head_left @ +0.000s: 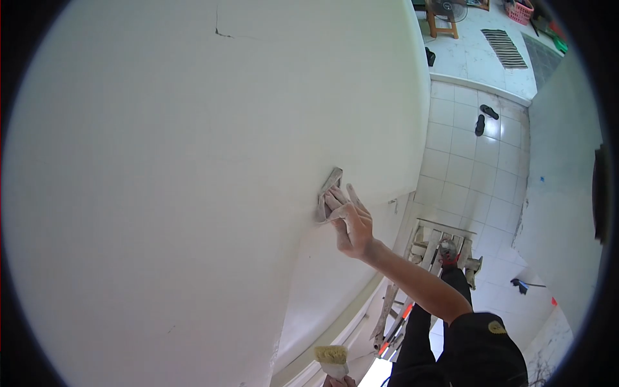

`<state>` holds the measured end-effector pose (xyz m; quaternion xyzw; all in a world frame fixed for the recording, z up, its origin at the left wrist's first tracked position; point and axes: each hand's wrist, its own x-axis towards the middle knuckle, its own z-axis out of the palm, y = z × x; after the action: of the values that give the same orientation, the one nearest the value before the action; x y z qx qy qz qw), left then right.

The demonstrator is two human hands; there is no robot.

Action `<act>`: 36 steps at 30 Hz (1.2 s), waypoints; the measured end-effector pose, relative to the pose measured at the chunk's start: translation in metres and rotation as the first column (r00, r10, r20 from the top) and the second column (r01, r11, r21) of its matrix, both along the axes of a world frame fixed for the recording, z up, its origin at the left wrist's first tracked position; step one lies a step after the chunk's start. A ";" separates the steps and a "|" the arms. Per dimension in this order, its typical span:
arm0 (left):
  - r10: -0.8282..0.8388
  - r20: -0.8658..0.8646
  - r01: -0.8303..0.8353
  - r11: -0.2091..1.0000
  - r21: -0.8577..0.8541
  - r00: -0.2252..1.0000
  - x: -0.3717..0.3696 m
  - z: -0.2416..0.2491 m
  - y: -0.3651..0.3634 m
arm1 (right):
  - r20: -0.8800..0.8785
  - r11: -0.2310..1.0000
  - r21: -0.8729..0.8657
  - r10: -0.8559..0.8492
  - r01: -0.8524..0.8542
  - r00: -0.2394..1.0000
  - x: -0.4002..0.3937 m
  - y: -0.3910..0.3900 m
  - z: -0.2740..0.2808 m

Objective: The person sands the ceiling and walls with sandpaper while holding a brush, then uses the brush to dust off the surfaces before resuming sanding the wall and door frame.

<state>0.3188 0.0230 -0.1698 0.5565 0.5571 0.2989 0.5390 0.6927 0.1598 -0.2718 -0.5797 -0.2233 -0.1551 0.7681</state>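
My right hand is closed on a folded grey piece of sandpaper. It presses the sheet flat against the pale wall, and whitish dust coats the fingers. At the bottom edge, my left hand grips a brush with pale yellow bristles pointing up. Only the fingertips of that hand show; the rest is cut off by the frame. A dark crack marks the wall near the top.
My shoe stands on a slatted wooden platform above the white tiled floor. Black flip-flops lie on the tiles. Beyond a raised threshold are a striped mat, a fan and a pink basket.
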 end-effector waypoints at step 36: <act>0.124 -0.020 -0.125 0.987 -0.096 0.992 -0.012 0.001 0.003 | -0.383 0.993 0.116 0.047 -0.002 0.922 -0.069 -0.001 0.016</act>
<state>0.3069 0.0265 -0.1683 0.4958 0.6084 0.3006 0.5419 0.6238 0.1591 -0.2556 -0.5516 -0.0661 -0.0408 0.8305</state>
